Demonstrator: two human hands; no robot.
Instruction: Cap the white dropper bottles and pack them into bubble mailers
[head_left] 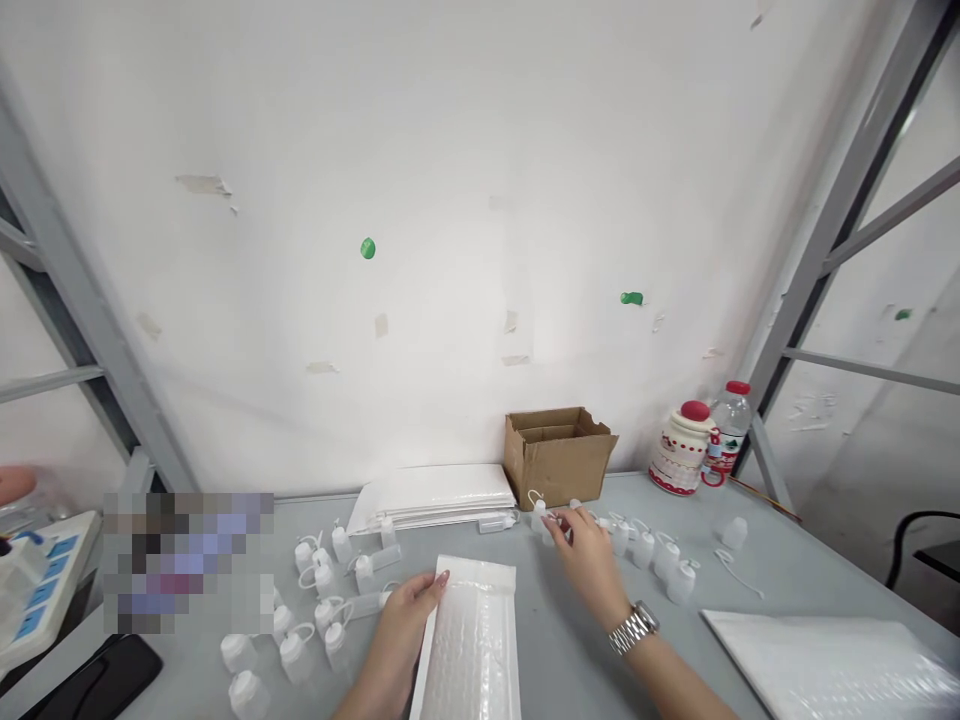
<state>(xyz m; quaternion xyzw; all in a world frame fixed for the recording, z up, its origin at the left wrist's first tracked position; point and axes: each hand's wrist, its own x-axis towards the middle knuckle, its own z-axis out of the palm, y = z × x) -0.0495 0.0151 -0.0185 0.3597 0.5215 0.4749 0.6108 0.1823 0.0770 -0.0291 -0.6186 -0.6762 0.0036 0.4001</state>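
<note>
Padded envelope (476,645) in left hand (406,615), right hand (586,555) at small bottle (538,514)

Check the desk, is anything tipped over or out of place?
Yes: one bottle lies on its side in front of the mailer stack, odd since most others stand upright. Two more lie left of the held mailer.
</note>
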